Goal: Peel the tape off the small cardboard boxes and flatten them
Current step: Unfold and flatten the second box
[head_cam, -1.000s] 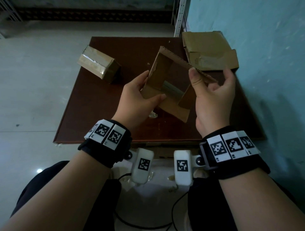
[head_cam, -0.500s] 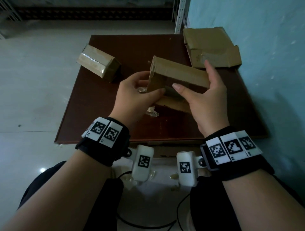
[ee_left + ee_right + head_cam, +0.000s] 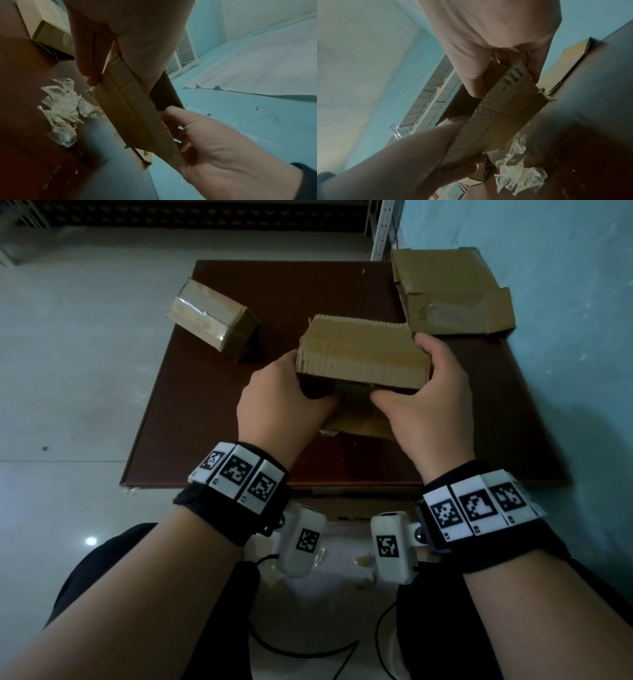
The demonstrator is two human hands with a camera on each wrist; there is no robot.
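Box (image 3: 363, 354) now turned crosswise, gripped between both hands.

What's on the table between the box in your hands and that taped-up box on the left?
Bare brown table between the held box and the taped box in the head view. The crumpled tape lies under the held box.

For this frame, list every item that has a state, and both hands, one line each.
held box: open-ended, partly collapsed, above the table, held at both ends.
left hand: grips the held box's left end.
right hand: grips its right end.
taped box: sealed with tape, on the table.
flattened cardboard: lying flat at the far right corner.
peeled tape: crumpled on the table.
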